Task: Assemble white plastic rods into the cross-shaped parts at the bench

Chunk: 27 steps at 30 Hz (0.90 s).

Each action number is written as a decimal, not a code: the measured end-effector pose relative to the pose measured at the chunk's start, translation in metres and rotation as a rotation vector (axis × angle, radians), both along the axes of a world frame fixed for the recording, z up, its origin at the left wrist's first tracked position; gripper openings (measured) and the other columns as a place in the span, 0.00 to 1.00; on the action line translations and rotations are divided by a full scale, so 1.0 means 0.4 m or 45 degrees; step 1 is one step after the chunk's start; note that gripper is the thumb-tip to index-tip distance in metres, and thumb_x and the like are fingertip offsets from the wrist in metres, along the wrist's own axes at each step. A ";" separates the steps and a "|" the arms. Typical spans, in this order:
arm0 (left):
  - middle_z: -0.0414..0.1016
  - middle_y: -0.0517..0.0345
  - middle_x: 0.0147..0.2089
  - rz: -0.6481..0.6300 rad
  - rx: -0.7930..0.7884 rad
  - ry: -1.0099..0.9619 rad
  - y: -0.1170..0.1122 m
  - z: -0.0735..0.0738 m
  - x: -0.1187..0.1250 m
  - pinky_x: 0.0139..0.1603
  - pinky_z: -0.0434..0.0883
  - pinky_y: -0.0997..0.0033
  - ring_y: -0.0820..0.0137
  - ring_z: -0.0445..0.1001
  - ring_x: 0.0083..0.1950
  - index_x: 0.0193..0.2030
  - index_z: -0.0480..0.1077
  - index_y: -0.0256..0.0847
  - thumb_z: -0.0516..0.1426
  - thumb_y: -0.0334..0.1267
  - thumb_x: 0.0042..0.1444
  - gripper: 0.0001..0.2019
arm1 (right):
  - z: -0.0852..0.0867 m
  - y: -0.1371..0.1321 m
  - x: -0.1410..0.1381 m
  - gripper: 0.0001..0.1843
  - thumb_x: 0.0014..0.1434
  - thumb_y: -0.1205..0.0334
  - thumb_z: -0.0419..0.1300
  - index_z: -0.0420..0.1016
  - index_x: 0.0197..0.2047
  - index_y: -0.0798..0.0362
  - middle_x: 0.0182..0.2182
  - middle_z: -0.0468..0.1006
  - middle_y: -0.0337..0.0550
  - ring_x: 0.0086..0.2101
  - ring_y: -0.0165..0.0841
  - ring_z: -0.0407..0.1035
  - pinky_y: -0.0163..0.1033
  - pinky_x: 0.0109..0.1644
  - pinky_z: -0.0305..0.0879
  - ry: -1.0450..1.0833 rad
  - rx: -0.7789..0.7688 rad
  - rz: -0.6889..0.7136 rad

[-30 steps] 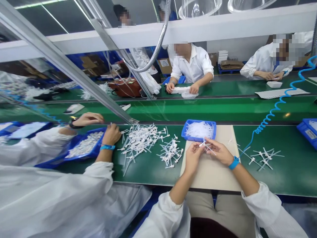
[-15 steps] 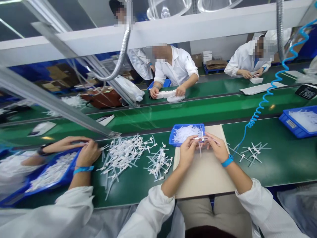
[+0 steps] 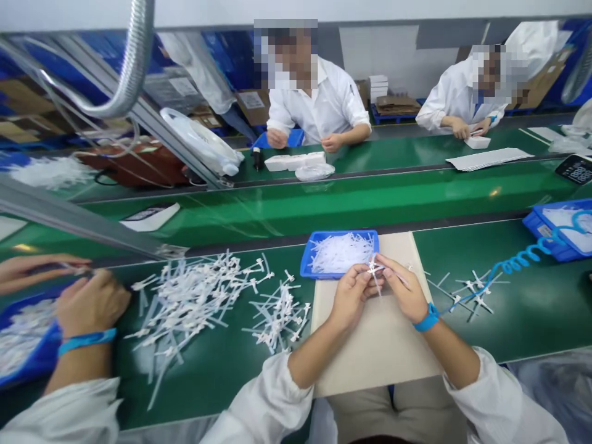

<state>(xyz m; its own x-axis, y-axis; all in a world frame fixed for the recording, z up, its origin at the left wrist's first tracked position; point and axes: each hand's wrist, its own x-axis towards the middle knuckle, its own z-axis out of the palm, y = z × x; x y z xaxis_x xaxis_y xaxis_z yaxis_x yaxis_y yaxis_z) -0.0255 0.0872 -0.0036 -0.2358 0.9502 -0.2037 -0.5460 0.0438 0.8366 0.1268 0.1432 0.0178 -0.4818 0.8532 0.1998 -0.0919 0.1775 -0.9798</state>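
My left hand (image 3: 354,293) pinches a small white plastic connector with thin clear tubes (image 3: 374,269), one tube hanging down from it. My right hand (image 3: 407,285), with a blue wristband, closes on the same piece from the other side. Both hands are held over a beige board (image 3: 370,351) on the green bench. Just beyond them stands a blue tray (image 3: 308,254) full of loose clear tubes (image 3: 340,251). Left of the board lies a small pile of tubed connectors (image 3: 280,314), and farther left a larger pile (image 3: 194,302).
A few tubed connectors (image 3: 476,290) lie to the right, under a coiled blue cord (image 3: 522,262). At the far right is another blue tray (image 3: 539,237). A co-worker's hands (image 3: 92,302) work at the left over a blue bin (image 3: 28,376). Two people sit across the bench.
My view has turned, so the piles and the neighbour's hands appear farther left. Both my hands stay on the connector piece. The co-worker opposite has moved their hands off the white boxes.
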 end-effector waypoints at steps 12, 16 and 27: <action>0.84 0.59 0.37 -0.003 -0.026 -0.258 -0.021 0.032 0.021 0.42 0.84 0.72 0.71 0.85 0.38 0.39 0.70 0.39 0.80 0.50 0.45 0.27 | 0.000 -0.014 -0.006 0.22 0.69 0.44 0.67 0.85 0.60 0.44 0.61 0.84 0.47 0.60 0.47 0.78 0.52 0.67 0.74 -0.025 -0.089 -0.049; 0.84 0.59 0.38 -0.038 -0.045 -0.209 -0.024 0.040 0.018 0.46 0.84 0.70 0.70 0.85 0.41 0.38 0.68 0.40 0.79 0.51 0.46 0.28 | 0.001 -0.007 -0.010 0.16 0.66 0.46 0.69 0.89 0.50 0.45 0.56 0.87 0.48 0.58 0.47 0.79 0.53 0.67 0.74 -0.011 -0.079 -0.086; 0.85 0.55 0.38 -0.053 0.225 0.866 -0.048 0.076 -0.023 0.42 0.81 0.69 0.65 0.86 0.41 0.40 0.71 0.43 0.65 0.47 0.67 0.12 | -0.019 0.017 0.009 0.14 0.62 0.46 0.73 0.89 0.42 0.48 0.43 0.89 0.49 0.45 0.45 0.82 0.47 0.50 0.79 0.032 -0.250 -0.196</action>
<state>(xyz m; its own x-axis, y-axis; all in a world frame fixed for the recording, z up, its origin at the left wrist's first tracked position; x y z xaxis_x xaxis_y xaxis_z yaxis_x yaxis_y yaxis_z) -0.0347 0.0682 0.0267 -0.2187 0.9665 0.1347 0.1003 -0.1150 0.9883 0.1306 0.1500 0.0100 -0.3399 0.9399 0.0328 -0.1030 -0.0025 -0.9947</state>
